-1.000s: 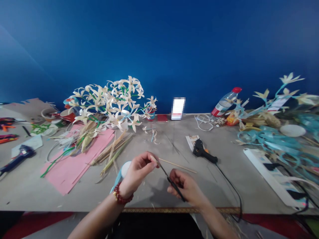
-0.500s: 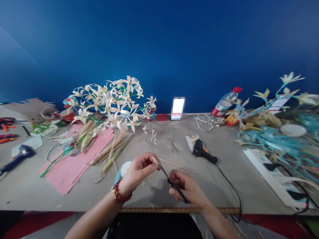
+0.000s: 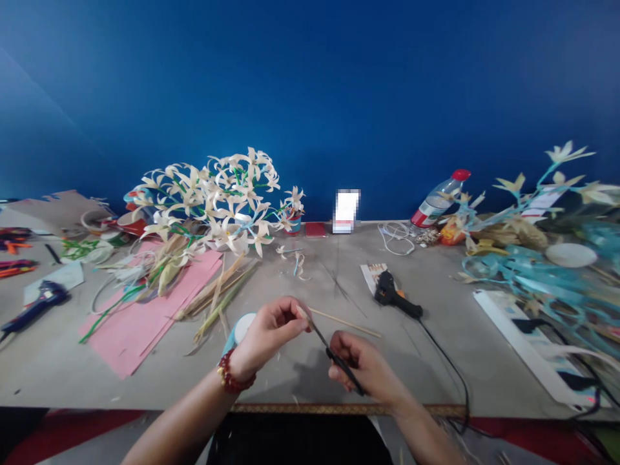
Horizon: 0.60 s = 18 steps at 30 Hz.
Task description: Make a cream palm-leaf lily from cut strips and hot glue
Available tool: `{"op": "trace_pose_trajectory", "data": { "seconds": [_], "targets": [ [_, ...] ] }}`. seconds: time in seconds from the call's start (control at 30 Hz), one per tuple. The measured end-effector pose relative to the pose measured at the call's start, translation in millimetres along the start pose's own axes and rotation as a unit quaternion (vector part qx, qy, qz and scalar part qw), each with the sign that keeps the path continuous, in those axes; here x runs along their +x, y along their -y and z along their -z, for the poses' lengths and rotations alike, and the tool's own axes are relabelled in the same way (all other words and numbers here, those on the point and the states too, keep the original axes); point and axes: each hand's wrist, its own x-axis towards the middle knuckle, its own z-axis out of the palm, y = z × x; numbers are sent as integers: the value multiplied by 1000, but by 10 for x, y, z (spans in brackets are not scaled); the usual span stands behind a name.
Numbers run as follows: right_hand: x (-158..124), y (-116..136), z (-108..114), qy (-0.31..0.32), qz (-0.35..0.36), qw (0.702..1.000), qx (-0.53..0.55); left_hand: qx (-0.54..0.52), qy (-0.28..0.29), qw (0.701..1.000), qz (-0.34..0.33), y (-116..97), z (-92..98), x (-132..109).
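My right hand (image 3: 361, 361) is closed around the black handles of a pair of scissors (image 3: 344, 369) near the table's front edge. The dark blades slant up and left to the fingertips of my left hand (image 3: 275, 329). That hand is closed in a pinch at the blade tips; whatever small piece it may grip is too hidden to name. A thin wooden stick (image 3: 346, 322) lies on the table just beyond both hands. Partly behind my left wrist is a roll of light blue tape (image 3: 243, 327).
White artificial flowers (image 3: 227, 200) stand at back left, behind pink paper sheets (image 3: 140, 332) and dried husk strips (image 3: 220, 297). A black glue gun (image 3: 397, 294) with a trailing cord and a white power strip (image 3: 526, 352) lie right. A bottle (image 3: 438, 200) leans against the blue wall.
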Motion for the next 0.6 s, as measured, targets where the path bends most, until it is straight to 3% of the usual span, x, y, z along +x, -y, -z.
{"op": "trace_pose_trajectory", "data": {
  "seconds": [0.27, 0.6],
  "targets": [
    [20, -34, 11, -3, -18, 1000, 3, 10, 4, 1000, 4, -12, 15, -7],
    [3, -8, 43, 14, -19, 1000, 9, 42, 47, 998, 7, -61, 53, 21]
  ]
}}
